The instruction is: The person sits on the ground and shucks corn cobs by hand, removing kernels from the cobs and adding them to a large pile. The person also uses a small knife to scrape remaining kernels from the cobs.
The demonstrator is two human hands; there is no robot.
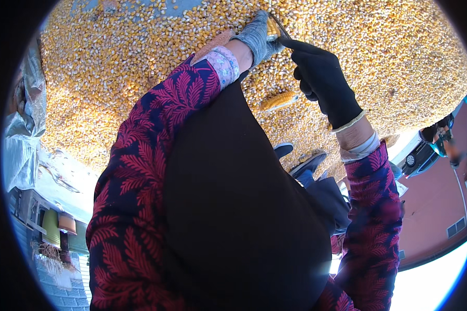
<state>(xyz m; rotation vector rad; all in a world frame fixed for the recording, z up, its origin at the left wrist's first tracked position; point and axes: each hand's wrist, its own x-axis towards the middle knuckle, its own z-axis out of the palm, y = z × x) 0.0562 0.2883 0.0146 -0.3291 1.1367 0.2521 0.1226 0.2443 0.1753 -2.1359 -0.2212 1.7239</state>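
My left hand (255, 39), in a grey knit glove, grips an ear of corn (272, 29) that still has yellow kernels on the visible side. A thin dark metal tool (279, 25) lies along the ear's right side, its handle hidden in my right hand (323, 74). That hand wears a black glove, with the index finger stretched out along the tool. Below the ear, a partly kernelled corn cob (279, 101) rests on the loose corn kernels (373, 70). A bare reddish cob (215, 43) lies beside my left wrist, partly covered by the sleeve.
Kernels spread widely around both hands. Dark shoes (309, 163) stand on them below my right hand. A crumpled plastic sheet (27, 116) borders the left side. At the far right are a blurred person (438, 134), a dark car (420, 157) and a reddish wall (436, 198).
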